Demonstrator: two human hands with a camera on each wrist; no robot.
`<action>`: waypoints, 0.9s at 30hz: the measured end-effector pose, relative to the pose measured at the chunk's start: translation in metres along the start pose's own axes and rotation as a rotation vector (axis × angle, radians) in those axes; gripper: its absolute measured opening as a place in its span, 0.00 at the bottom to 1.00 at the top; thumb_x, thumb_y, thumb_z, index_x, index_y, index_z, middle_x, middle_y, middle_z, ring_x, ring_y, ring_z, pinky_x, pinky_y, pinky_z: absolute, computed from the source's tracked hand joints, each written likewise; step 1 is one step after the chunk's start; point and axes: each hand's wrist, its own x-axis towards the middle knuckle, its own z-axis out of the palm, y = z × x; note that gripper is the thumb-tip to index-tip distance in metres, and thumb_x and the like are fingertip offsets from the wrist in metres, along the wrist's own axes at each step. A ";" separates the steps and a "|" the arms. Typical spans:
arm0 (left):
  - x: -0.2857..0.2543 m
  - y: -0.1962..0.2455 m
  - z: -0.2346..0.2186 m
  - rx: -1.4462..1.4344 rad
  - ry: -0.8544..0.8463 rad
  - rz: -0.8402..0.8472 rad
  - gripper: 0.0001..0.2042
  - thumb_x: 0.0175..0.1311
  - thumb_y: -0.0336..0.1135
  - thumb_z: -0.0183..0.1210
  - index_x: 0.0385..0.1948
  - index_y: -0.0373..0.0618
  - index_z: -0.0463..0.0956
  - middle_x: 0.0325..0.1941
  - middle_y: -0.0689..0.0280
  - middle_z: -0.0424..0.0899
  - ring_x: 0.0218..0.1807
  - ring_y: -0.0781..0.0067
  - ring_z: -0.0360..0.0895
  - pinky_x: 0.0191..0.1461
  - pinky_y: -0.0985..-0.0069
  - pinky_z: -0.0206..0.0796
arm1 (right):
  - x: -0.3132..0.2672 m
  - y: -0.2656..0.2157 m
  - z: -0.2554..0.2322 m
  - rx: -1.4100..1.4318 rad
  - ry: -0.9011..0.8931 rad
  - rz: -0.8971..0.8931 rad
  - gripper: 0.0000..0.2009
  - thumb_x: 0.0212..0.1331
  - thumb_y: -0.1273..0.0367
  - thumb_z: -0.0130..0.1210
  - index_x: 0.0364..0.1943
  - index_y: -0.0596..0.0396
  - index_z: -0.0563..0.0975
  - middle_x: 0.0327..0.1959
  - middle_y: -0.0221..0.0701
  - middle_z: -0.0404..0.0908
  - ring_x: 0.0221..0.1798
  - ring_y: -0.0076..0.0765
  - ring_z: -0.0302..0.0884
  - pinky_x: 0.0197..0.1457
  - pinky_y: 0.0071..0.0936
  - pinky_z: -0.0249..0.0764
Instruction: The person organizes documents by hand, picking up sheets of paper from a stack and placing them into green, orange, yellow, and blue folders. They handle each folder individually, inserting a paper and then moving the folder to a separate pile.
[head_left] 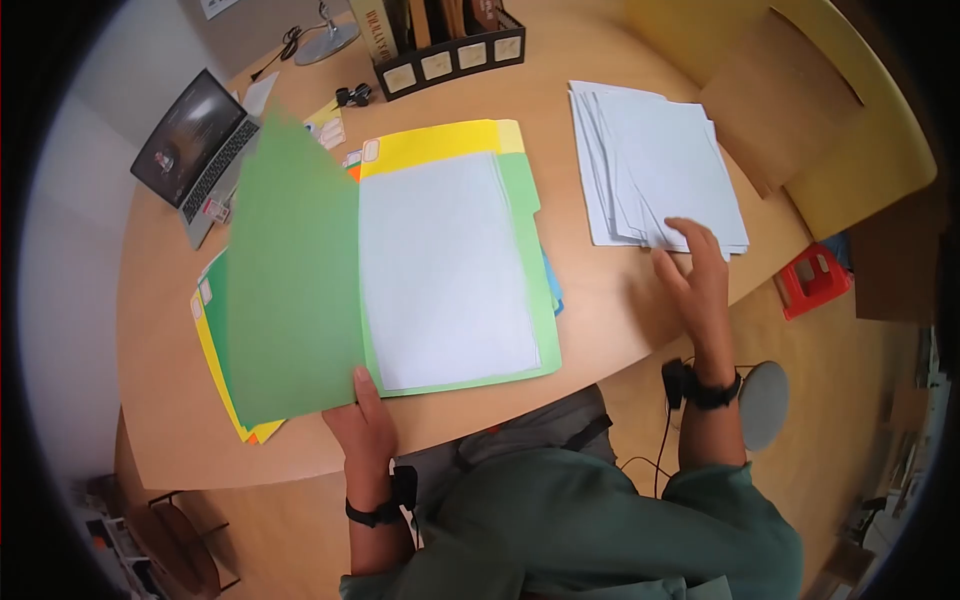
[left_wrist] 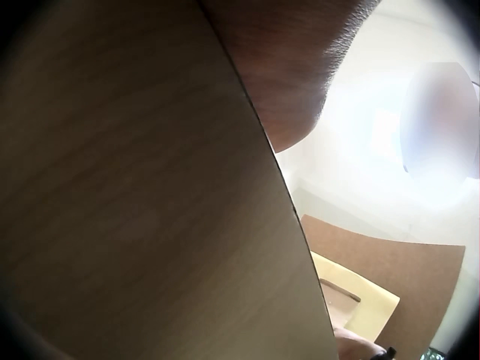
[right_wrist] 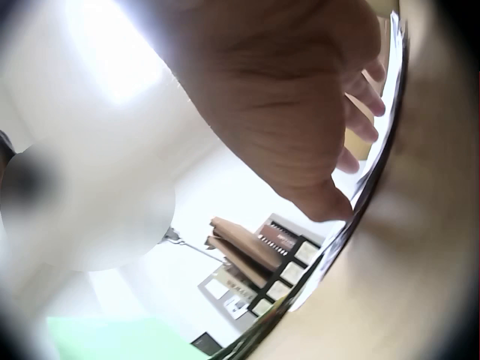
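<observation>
Head view: the green folder (head_left: 290, 280) lies unfolded over the bench (head_left: 605, 300), left hand (head_left: 362, 425) pinching its lower edge; right of it, the right hand (head_left: 702, 275), loosely parted and gripping nothing, meets the paper stack (head_left: 655, 160).

The open folder (head_left: 548, 345) before me is light green, its lifted cover (head_left: 295, 270) a deeper, plain green. The sheets (head_left: 450, 275) on the folder are plain white, and a bright yellow band (head_left: 430, 147) shows at its far edge. Left of it, I see more edges (head_left: 226, 390) in yellow, dark green and orange; right of it, a blue sliver (head_left: 552, 283), then a white paper pile (head_left: 660, 160). Beyond the folder, the rack (head_left: 452, 62) is black with cream labels. Beneath it, my desk (head_left: 290, 455) is tan.
</observation>
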 end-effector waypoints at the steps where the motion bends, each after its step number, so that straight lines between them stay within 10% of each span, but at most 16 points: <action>1: -0.001 0.000 -0.001 0.031 -0.025 -0.026 0.14 0.84 0.31 0.54 0.57 0.29 0.81 0.54 0.47 0.88 0.55 0.49 0.83 0.63 0.59 0.73 | -0.007 -0.023 -0.002 0.150 -0.009 0.038 0.22 0.62 0.70 0.69 0.61 0.60 0.83 0.57 0.47 0.87 0.58 0.52 0.87 0.64 0.42 0.81; 9: 0.005 0.006 -0.004 -0.044 0.056 0.181 0.18 0.71 0.19 0.50 0.57 0.34 0.85 0.65 0.45 0.85 0.68 0.44 0.82 0.77 0.56 0.69 | -0.035 -0.099 0.042 0.792 -0.384 0.105 0.26 0.69 0.65 0.70 0.69 0.58 0.78 0.55 0.46 0.87 0.55 0.45 0.87 0.61 0.37 0.82; 15: 0.000 0.001 -0.007 -0.113 -0.053 0.314 0.17 0.75 0.27 0.50 0.56 0.30 0.85 0.69 0.41 0.83 0.74 0.45 0.79 0.80 0.56 0.66 | -0.043 -0.091 0.065 0.398 -0.249 -0.272 0.24 0.63 0.63 0.73 0.62 0.55 0.82 0.56 0.41 0.83 0.55 0.52 0.82 0.56 0.44 0.82; 18: 0.000 0.004 0.000 -0.196 0.086 0.260 0.16 0.78 0.28 0.52 0.57 0.29 0.83 0.63 0.47 0.87 0.64 0.54 0.84 0.74 0.61 0.72 | -0.043 -0.091 0.067 0.388 -0.235 -0.287 0.22 0.56 0.66 0.75 0.55 0.54 0.84 0.54 0.35 0.83 0.49 0.45 0.81 0.52 0.42 0.81; 20: -0.003 0.021 0.003 -0.380 0.150 -0.184 0.16 0.80 0.28 0.54 0.61 0.30 0.81 0.52 0.56 0.90 0.51 0.69 0.85 0.61 0.71 0.76 | -0.043 -0.090 0.066 0.389 -0.239 -0.283 0.22 0.56 0.66 0.75 0.55 0.54 0.84 0.54 0.35 0.83 0.49 0.45 0.81 0.52 0.42 0.81; 27: 0.006 0.049 -0.009 -0.585 -0.043 -0.294 0.15 0.81 0.31 0.58 0.62 0.30 0.80 0.40 0.63 0.89 0.36 0.78 0.83 0.42 0.77 0.76 | -0.045 -0.089 0.066 0.371 -0.221 -0.299 0.23 0.56 0.67 0.75 0.57 0.55 0.84 0.55 0.39 0.82 0.50 0.47 0.82 0.54 0.43 0.82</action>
